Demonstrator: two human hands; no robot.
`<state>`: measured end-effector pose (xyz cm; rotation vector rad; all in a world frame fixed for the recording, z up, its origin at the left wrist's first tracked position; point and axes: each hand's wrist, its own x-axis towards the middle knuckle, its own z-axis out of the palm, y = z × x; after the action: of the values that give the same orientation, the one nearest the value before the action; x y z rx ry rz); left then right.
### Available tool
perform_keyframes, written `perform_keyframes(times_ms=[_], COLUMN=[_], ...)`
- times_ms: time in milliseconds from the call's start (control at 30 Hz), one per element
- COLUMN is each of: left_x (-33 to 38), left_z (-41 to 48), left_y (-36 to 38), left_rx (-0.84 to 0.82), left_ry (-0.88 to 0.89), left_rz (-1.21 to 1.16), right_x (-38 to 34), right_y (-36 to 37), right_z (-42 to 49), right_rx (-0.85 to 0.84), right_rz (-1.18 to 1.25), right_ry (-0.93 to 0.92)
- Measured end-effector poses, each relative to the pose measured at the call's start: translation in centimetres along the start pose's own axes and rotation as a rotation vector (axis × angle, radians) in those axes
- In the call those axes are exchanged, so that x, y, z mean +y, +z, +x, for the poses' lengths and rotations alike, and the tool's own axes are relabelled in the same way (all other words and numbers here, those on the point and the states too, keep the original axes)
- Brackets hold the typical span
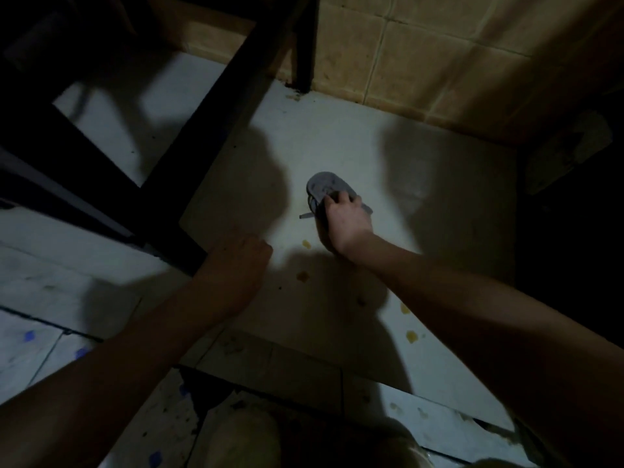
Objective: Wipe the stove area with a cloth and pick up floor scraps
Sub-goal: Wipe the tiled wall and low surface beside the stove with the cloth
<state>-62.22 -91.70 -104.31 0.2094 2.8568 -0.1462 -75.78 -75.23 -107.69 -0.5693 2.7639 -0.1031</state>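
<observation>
I look down at a dim white tiled floor [337,146]. My right hand [344,221] grips a crumpled grey cloth [324,185] and holds it against the floor near the middle of the view. My left hand [241,261] hovers to the left with its fingers curled into a loose fist, holding nothing that I can see. Small yellow scraps lie on the floor: one [306,244] just left of my right wrist, one [303,275] below it, and others [411,336] under my right forearm.
A black metal stand frame [216,123] with legs crosses the upper left. A tan tiled wall [422,55] borders the floor at the top right. A dark object [570,153] sits at the right edge. My knees [246,437] show at the bottom.
</observation>
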Motion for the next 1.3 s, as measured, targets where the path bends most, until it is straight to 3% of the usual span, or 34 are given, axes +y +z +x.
perform_keyframes(times_ms=[267,467,600,900,1133,1300], left_x=[-0.2,0.5,0.6,3.5,7.3,9.7], left_z=[-0.3,-0.1,0.7,5.1,6.6,7.3], left_y=[-0.9,-0.9,-1.0,-1.6,-3.3,-4.5], left_rx=[0.033,0.067,0.007,0.019,0.117,0.130], left_ry=[-0.039,-0.015,-0.059,0.037,0.238,0.289], left_rz=[-0.019,0.027,-0.031,-0.160,-0.065,-0.067], right_x=[-0.6,0.5,2.2,9.1,15.0,19.7], right_y=[0.9,0.8,0.9,0.7,2.1,3.7], right_z=[0.9,-0.1,-2.2,-6.4,-9.5,-11.2], right_rx=[0.060,-0.006,0.015,0.037,0.125,0.190], right_rz=[-0.025,-0.059,-0.081,0.059,0.330,0.382], right_ry=[-0.212,-0.420,-0.517,-0.365,-0.034,0.211])
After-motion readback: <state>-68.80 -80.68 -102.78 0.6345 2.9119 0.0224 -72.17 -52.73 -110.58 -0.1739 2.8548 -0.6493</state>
